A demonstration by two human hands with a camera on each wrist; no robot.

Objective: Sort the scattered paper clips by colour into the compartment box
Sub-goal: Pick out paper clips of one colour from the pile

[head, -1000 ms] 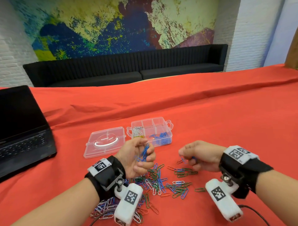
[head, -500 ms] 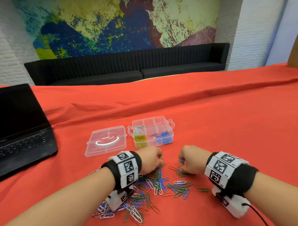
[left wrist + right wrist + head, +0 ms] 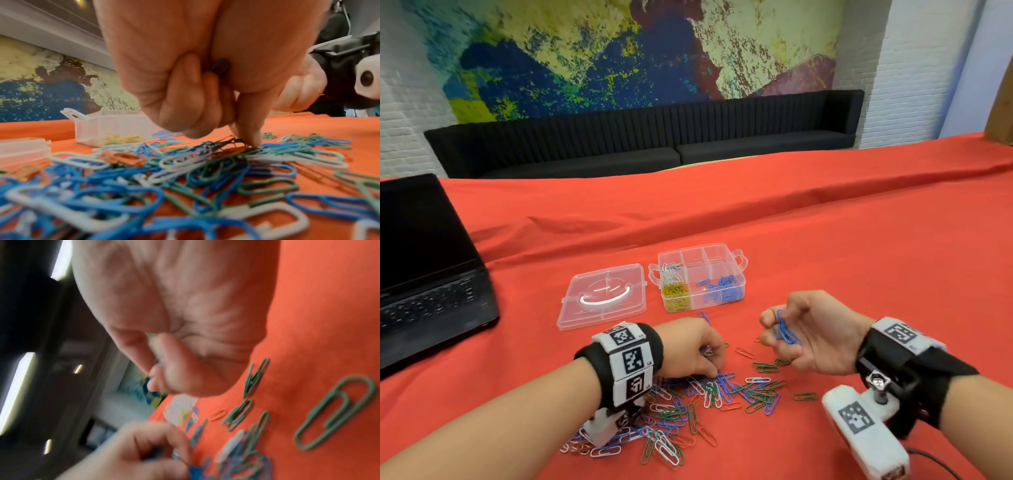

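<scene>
A mixed pile of paper clips [image 3: 705,404] in blue, green, white and red lies on the red cloth. My left hand [image 3: 709,359] is down on the pile's far edge with its fingers curled. In the left wrist view a blue clip [image 3: 221,66] is tucked in those curled fingers and one fingertip [image 3: 252,139] presses on the pile [image 3: 185,178]. My right hand [image 3: 780,337] hovers above the cloth, turned inward, pinching a small bunch of blue clips [image 3: 786,330]. The clear compartment box [image 3: 738,270] stands beyond both hands, holding white, yellow and blue clips in separate compartments.
The box's clear lid [image 3: 602,296] lies flat just left of it. An open black laptop [image 3: 424,267] sits at the far left. Loose green clips [image 3: 333,413] lie on the cloth under my right hand. A black sofa runs along the back wall.
My left hand, raised with blue clips a second ago, has dropped onto the pile. My right hand dipped to the clips, then rose and turned inward with blue clips in its fingers.
</scene>
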